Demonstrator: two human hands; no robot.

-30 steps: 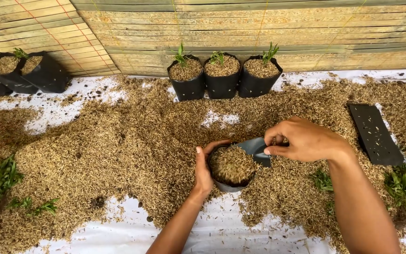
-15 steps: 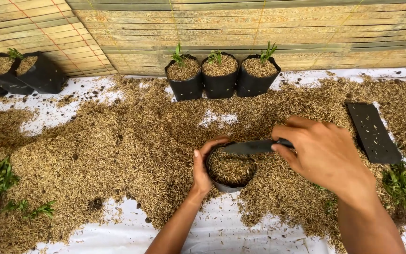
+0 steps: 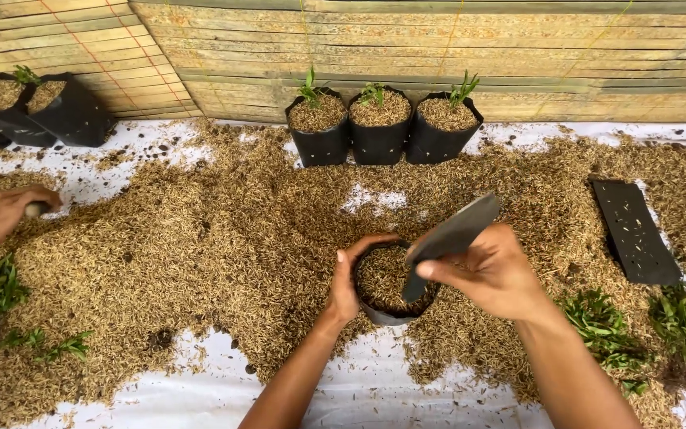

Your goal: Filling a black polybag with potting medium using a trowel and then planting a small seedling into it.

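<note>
While my left hand (image 3: 346, 286) gripped the grow bag (image 3: 391, 282), I watched.
Right hand (image 3: 490, 270), at three o'clock, fingers clenched on the dark scoop (image 3: 450, 238).

A soft black plastic grow bag (image 3: 387, 311), matt and slightly creased, is seen at lower centre, filled with dry, rough, straw-coloured husk (image 3: 160, 262), the same coarse material spread across the middle of the frame. A flat dark scoop (image 3: 448, 238) with a dull, smooth finish is shown just above the bag. Smooth white sheeting (image 3: 375, 389) is exposed along the bottom edge. Pale, ribbed bamboo slats (image 3: 438, 40) fill the top. At centre right, a flat black perforated plastic bag (image 3: 635, 230) looks matt.
</note>
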